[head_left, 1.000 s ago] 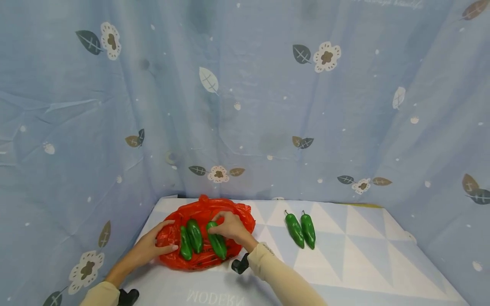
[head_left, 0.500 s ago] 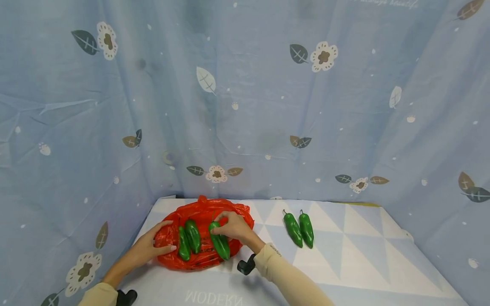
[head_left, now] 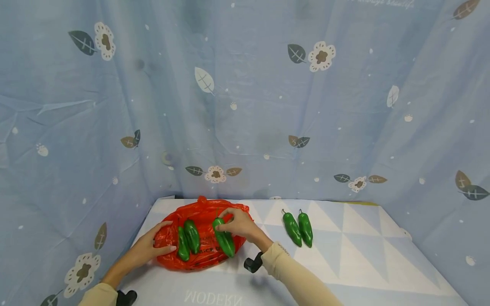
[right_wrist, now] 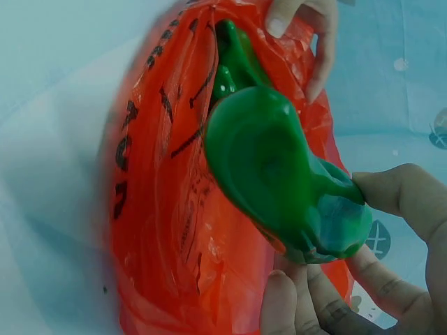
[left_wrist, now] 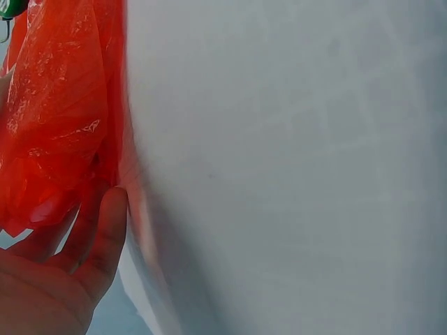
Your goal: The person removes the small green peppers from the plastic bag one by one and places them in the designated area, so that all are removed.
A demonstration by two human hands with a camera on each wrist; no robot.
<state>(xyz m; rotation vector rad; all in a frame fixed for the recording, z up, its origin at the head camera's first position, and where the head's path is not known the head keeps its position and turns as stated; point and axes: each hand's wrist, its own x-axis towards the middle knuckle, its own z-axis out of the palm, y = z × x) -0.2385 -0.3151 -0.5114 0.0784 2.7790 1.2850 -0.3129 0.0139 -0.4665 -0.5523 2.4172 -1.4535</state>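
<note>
In the head view a red plastic bag (head_left: 206, 250) with black print lies at the table's left, with two green peppers (head_left: 192, 236) resting on it side by side. My left hand (head_left: 147, 246) holds the bag's left side, thumb and fingers spread around its edge; in the left wrist view its fingers (left_wrist: 105, 237) press against the red plastic. A third green pepper (head_left: 225, 242) is pinched near its stem end by my right hand (head_left: 239, 223), above the bag's right part. The right wrist view shows this pepper (right_wrist: 272, 167) large, between thumb and fingers.
Two more green peppers (head_left: 299, 229) lie side by side on the table right of the bag. White and pale blue triangles pattern the tabletop (head_left: 363, 255). Blue curtain (head_left: 249, 106) with leaves and flowers hangs behind and at both sides.
My right hand has drawn the pinched pepper a little rightward over the bag, away from the other two. My left hand stays at the bag's edge.
</note>
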